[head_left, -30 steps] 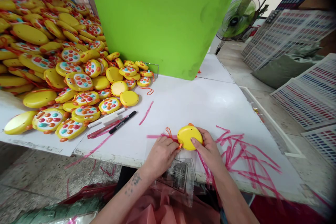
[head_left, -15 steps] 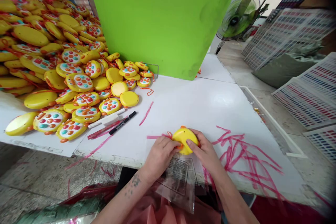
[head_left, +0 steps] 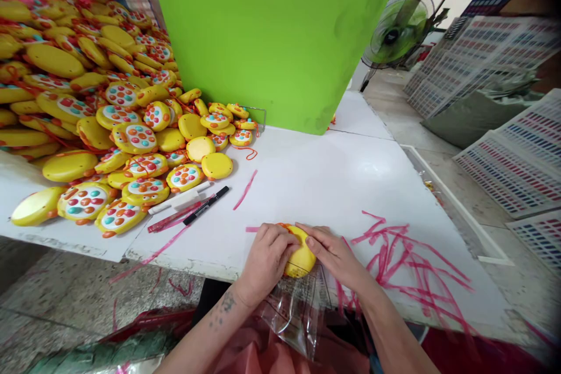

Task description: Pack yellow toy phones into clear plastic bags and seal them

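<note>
A yellow oval toy [head_left: 301,260] lies between my two hands with its plain yellow side up. Its lower part overlaps a clear plastic bag [head_left: 294,315] with dark print, which hangs over the table's front edge. My left hand [head_left: 272,251] is closed at the toy's left side, its fingertips pinching the bag's edge against the toy. My right hand [head_left: 331,251] grips the toy's upper right edge, thumb on top. An orange cord shows by the left fingertips. How far the toy sits inside the bag is hard to make out.
A big heap of similar yellow toys [head_left: 142,137] with coloured buttons covers the left. Markers [head_left: 205,205] lie before it. Pink strips [head_left: 403,263] are scattered at right. A green board [head_left: 272,41] stands behind on the white table [head_left: 315,175]; a fan [head_left: 394,35] is beyond.
The yellow toy has moved down and slightly left, over the bag, and turned. My right hand has shifted left with it; the bag has crumpled and moved.
</note>
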The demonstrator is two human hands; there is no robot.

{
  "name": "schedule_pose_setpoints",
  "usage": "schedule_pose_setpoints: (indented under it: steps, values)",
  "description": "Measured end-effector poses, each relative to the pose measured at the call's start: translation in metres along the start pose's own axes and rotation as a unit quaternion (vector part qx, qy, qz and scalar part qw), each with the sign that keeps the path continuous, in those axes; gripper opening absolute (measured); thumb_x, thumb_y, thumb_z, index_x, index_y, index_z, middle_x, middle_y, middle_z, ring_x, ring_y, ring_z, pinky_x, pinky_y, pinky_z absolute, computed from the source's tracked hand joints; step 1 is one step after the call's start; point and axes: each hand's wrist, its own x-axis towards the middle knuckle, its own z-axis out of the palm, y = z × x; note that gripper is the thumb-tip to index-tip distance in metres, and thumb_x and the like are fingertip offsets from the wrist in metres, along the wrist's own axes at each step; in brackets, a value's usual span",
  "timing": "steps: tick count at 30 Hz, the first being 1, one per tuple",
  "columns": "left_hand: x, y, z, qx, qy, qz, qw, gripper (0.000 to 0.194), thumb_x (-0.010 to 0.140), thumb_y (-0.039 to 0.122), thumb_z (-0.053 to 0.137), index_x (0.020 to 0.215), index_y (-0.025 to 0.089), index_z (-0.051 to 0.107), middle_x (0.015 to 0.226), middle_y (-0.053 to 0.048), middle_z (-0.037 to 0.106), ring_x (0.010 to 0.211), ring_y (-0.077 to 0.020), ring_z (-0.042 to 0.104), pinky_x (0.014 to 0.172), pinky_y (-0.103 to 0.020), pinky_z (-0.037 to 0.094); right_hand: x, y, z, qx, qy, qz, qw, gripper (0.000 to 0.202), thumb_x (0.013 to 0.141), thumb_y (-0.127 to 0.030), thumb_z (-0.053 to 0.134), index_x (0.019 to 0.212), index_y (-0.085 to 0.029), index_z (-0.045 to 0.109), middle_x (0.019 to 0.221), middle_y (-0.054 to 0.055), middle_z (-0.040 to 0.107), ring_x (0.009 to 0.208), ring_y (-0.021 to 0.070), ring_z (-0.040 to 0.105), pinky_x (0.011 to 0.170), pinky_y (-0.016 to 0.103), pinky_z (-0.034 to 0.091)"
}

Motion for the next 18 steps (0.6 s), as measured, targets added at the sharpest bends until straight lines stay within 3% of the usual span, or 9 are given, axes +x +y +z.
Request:
schedule_pose_setpoints:
  steps: [5,8,12,18]
  values:
    - [0.002,-0.001,-0.001,-0.045,-0.026,-0.023,0.998,0.009,0.092,0.015,0.048,0.093,0.019,0.056,0.126,-0.01,0.055,0.124,-0.0245,0.043,0.102,-0.047,0.04,-0.005,0.008,-0.002,0.01,0.085,0.036,0.996,0.036,0.092,-0.043,0.047,0.121,-0.028,0.061,0.116,0.006,0.064,0.108,0.0227,0.058,0.095,0.039,0.045]
    - [0.001,-0.002,0.0,-0.079,-0.058,-0.036,0.995,0.01,0.092,0.015,0.045,0.094,0.019,0.054,0.13,-0.011,0.055,0.128,-0.023,0.042,0.105,-0.047,0.039,-0.013,0.016,-0.01,-0.019,0.134,0.097,0.986,0.037,0.091,-0.045,0.047,0.117,-0.025,0.063,0.103,0.006,0.069,0.096,0.0237,0.062,0.087,0.04,0.048]
    - [0.001,-0.003,0.001,-0.097,-0.056,-0.049,0.992,0.01,0.093,0.016,0.045,0.093,0.019,0.054,0.129,-0.011,0.056,0.127,-0.0224,0.044,0.104,-0.047,0.04,-0.024,0.016,-0.015,0.001,0.068,0.131,0.989,0.04,0.092,-0.045,0.043,0.123,-0.025,0.059,0.075,0.002,0.069,0.073,0.0218,0.065,0.07,0.036,0.051]
    - [0.001,-0.004,0.0,-0.095,-0.037,-0.047,0.994,0.009,0.092,0.014,0.047,0.093,0.019,0.055,0.123,-0.009,0.058,0.118,-0.0207,0.049,0.102,-0.044,0.041,-0.021,0.006,-0.004,0.029,0.035,0.093,0.995,0.04,0.093,-0.042,0.043,0.13,-0.031,0.054,0.115,0.004,0.066,0.079,0.0191,0.063,0.073,0.033,0.052]
